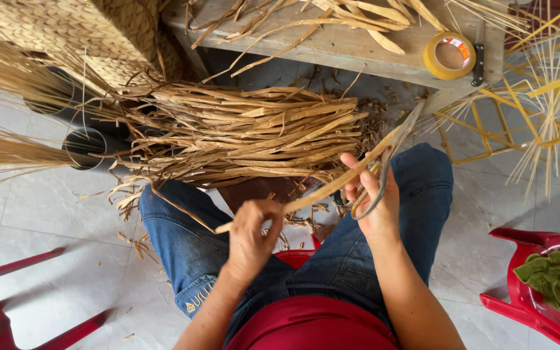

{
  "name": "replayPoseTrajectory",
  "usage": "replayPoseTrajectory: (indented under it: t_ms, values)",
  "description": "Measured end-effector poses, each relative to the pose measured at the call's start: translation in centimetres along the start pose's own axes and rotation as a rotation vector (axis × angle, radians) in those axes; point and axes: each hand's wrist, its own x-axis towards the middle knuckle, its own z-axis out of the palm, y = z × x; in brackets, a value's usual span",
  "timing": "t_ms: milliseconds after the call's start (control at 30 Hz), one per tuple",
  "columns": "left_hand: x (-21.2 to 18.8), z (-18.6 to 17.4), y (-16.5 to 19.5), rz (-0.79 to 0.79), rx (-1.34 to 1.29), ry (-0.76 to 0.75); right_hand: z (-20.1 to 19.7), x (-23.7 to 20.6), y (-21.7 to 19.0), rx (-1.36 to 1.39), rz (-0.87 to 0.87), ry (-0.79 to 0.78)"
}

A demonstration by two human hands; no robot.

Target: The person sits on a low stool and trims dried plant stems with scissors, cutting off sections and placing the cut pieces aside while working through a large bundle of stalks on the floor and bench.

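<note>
Long tan dried reed strip (332, 189) is pinched by left hand (252, 238) while right hand (372, 194) closes grey metal scissors (384, 165) on it for trimming.

Bright even daylight, soft shadows, sharp focus, slight wide-angle edge distortion

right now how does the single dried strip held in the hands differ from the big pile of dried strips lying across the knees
The single dried strip is lifted and slanted, pinched by the left hand and meeting the grey scissors in the right hand; the big pile of dried strips lies roughly level, touched by neither hand. The strip is one smooth length; the pile is a thick, ragged mass. Both are the same tan, flat dried plant material.
</note>
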Motion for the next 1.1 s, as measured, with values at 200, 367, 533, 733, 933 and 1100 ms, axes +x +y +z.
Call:
replayPoseTrajectory:
  t_ms: [200, 367, 533, 733, 933, 1100]
  values:
    - [-1.6, 0.9, 1.4, -0.087, -0.139, -0.111, 0.7, -1.0, -0.3, -0.189, -0.001, -0.014]
    - [2.2, -0.5, 2.7, -0.121, -0.136, 0.013, 2.1, -3.3, -0.2, -0.357, 0.060, -0.187]
    - [5.9, -0.2, 5.3, -0.221, -0.276, -0.063, 3.2, -5.1, 0.1, -0.639, 0.034, -0.296]
    - [5.8, 0.4, 4.9, -0.338, -0.570, -0.099, 3.6, -5.8, -0.2, -0.555, -0.045, -0.376]
    - [3.8, 0.2, 4.2, -0.473, -0.816, -0.248, 4.6, -4.6, -2.4, -0.469, -0.180, -0.227]
    - [2.8, 0.4, 5.2, -0.532, -1.068, -0.381, 6.1, -3.8, -3.6, -0.392, -0.166, -0.303]
